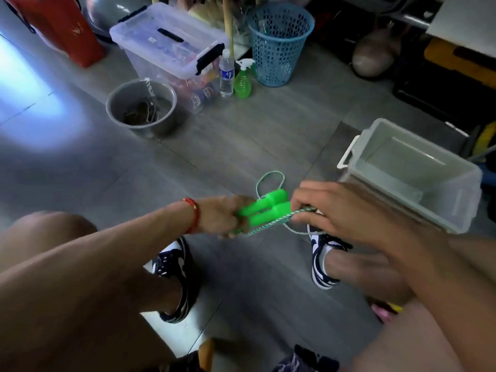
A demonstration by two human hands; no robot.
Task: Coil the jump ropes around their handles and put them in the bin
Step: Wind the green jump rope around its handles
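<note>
- The near ends of the two green handles (264,210) are buried inside the left hand (222,217), so how far they reach into the palm cannot be made out.
- Most of the cord (268,181) is hard to follow: one loop shows beyond the handles on the far side, a speckled green-and-white stretch crosses under them, and the rest disappears beneath the right hand (338,210).
- The handles lie side by side, touching, held above the floor (241,135) between the person's two shoes; their long axis runs from the left hand toward the far right, with the free ends pointing at the bin (413,173).
- The left hand's grip is curled tight around the handles' near ends; a red band (194,214) sits on that wrist.
- The right hand's grip is pinching the cord just beside the handles' free ends, fingertips bent in and pressed together on it.
- The bin, clear plastic with a white latch, stands open on the floor just right of the right hand; the hand hides its near left corner.
- Farther back sit a grey bucket (142,106) with something dark and blurred inside, a lidded clear box (171,47), a water bottle (226,73), a green spray bottle (243,79) and a blue basket (279,44).
</note>
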